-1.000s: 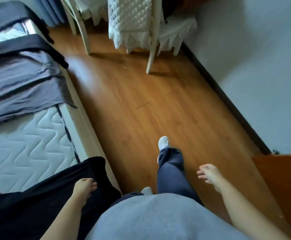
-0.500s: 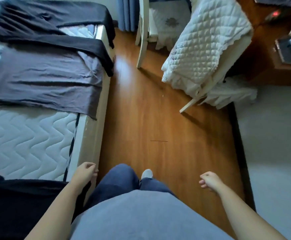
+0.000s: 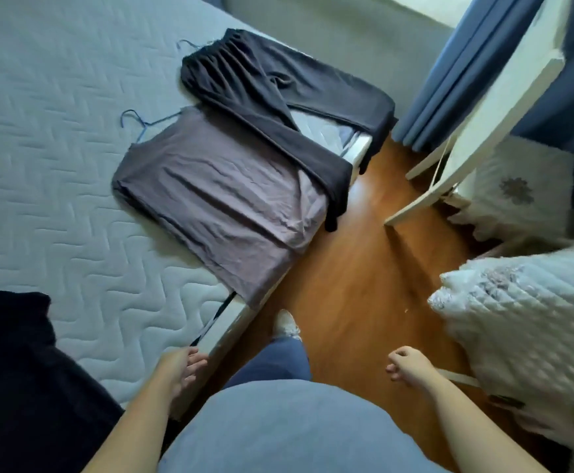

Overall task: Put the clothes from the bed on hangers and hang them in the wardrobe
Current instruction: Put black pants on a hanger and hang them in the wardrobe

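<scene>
Left edge cuts off black garment; blue hanger mostly under grey top

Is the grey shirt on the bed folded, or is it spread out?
Spread out. The grey shirt lies flat on the mattress, its hem hanging over the edge, and a blue hanger sticks out at its neck.

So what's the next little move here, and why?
Probably reach the left hand toward the blue hanger at the neck of the grey top: that hand holds nothing, and the top lies flat on the bed, seemingly already on its hanger.
</scene>
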A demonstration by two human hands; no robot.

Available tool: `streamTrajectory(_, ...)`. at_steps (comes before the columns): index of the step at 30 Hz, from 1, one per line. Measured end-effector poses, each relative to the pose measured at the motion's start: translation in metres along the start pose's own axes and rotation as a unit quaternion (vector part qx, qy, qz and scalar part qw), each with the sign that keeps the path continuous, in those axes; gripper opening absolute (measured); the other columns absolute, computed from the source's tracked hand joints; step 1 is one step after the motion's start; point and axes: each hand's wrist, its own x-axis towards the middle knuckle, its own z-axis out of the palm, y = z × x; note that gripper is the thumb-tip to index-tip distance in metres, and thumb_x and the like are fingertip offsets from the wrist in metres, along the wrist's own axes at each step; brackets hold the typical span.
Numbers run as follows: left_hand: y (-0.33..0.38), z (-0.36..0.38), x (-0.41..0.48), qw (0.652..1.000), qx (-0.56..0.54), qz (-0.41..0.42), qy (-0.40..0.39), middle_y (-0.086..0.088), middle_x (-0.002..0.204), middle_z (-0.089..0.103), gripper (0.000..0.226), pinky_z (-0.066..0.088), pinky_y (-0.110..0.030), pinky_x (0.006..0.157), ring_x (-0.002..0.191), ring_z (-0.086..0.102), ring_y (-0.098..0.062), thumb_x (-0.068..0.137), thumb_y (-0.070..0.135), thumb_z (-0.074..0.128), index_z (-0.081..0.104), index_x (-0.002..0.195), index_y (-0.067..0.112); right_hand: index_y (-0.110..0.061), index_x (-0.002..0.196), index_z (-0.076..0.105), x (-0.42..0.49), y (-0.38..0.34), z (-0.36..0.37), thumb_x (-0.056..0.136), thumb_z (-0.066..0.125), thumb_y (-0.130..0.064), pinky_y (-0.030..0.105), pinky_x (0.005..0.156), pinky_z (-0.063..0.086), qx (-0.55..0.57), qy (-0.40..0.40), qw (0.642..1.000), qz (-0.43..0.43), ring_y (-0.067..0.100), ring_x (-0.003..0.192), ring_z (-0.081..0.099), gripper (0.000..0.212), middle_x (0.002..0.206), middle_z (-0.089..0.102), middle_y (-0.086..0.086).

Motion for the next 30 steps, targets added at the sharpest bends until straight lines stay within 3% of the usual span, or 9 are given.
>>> streamTrajectory(2,0.036,0.018,0.004,1.000,-0.007,0.003,-0.002,-0.015,0.115,0.058,0.030,0.045,-0.024,0.078,0.111,0.054,-0.027,0.097,0.017,0.032,0.050,0.115,0.001,-0.002,0.094,0.051,0.015,-0.064,-0.018,0.093,0.040,-0.007,0.017,0.039,0.037,-0.034,-0.006,0.999,-0.033,0.017,0.053,0.046,0.011,0.068,0.054,0.007)
streamTrajectory(4,0.072,0.037,0.010,1.000,0.014,0.023,-0.011,-0.010,0.101,0.060,0.024,0.037,-0.027,0.077,0.093,0.057,-0.023,0.096,0.017,0.035,0.056,0.095,0.005,-0.002,0.092,0.053,0.033,-0.130,-0.033,0.091,0.042,-0.005,0.022,0.051,0.041,-0.055,0.014,0.995,-0.084,0.017,0.057,0.048,0.012,0.066,0.054,0.006)
streamTrajectory(8,0.126,0.063,0.025,0.998,0.037,0.049,0.004,-0.008,0.078,0.061,0.020,0.034,-0.024,0.057,0.064,0.057,-0.017,0.091,0.013,0.041,0.058,0.092,0.003,-0.005,0.095,0.055,0.051,-0.237,-0.045,0.092,0.045,-0.007,0.025,0.062,0.051,-0.035,0.017,0.983,-0.178,0.019,0.070,0.059,0.011,0.076,0.058,0.006)
streamTrajectory(11,0.158,0.080,0.027,0.998,0.025,0.058,0.007,-0.008,0.076,0.060,0.018,0.030,-0.023,0.048,0.062,0.056,-0.017,0.092,0.010,0.039,0.055,0.085,0.005,-0.001,0.096,0.052,0.068,-0.284,-0.047,0.093,0.043,-0.002,0.024,0.057,0.049,0.011,-0.016,0.983,-0.183,0.020,0.063,0.056,0.010,0.070,0.057,0.010)
streamTrajectory(14,0.187,0.087,0.035,0.997,-0.027,0.073,0.023,-0.007,0.077,0.059,0.017,0.035,-0.024,0.049,0.064,0.055,-0.017,0.094,0.012,0.038,0.054,0.094,0.005,-0.001,0.095,0.053,0.098,-0.317,-0.054,0.093,0.045,-0.002,0.028,0.061,0.047,-0.022,-0.030,0.984,-0.172,0.022,0.062,0.056,0.008,0.069,0.058,0.011)
streamTrajectory(18,0.217,0.091,0.043,0.992,-0.082,0.073,0.068,-0.007,0.078,0.059,0.016,0.031,-0.023,0.050,0.064,0.055,-0.015,0.095,0.010,0.037,0.053,0.094,0.006,-0.006,0.077,0.051,0.143,-0.366,-0.069,0.093,0.045,-0.002,0.025,0.050,0.050,-0.074,-0.032,0.987,-0.135,0.018,0.053,0.058,0.018,0.068,0.057,0.012)
streamTrajectory(21,0.243,0.094,0.056,0.983,-0.130,0.066,0.114,-0.006,0.077,0.060,0.018,0.033,-0.023,0.051,0.064,0.055,-0.015,0.094,0.009,0.039,0.055,0.099,0.003,0.000,0.084,0.052,0.174,-0.416,-0.079,0.092,0.045,-0.002,0.034,0.057,0.043,-0.132,-0.046,0.981,-0.136,0.026,0.054,0.054,0.011,0.063,0.056,0.013)
streamTrajectory(26,0.316,0.125,0.062,0.960,-0.220,0.045,0.167,-0.004,0.072,0.057,0.017,0.032,-0.022,0.052,0.064,0.054,-0.014,0.094,0.004,0.036,0.053,0.095,0.006,-0.007,0.067,0.048,0.207,-0.536,-0.104,0.090,0.039,-0.001,0.012,0.033,0.032,-0.249,-0.084,0.950,-0.171,0.010,0.040,0.052,0.026,0.064,0.053,0.008)
streamTrajectory(30,0.394,0.164,0.064,0.958,-0.233,0.070,0.154,-0.004,0.072,0.057,0.019,0.038,-0.020,0.049,0.063,0.053,-0.013,0.094,0.004,0.033,0.051,0.088,0.008,-0.009,0.088,0.053,0.228,-0.618,-0.120,0.092,0.042,-0.009,0.023,0.050,0.037,-0.235,-0.091,0.940,-0.231,0.017,0.061,0.058,0.012,0.074,0.061,0.004)
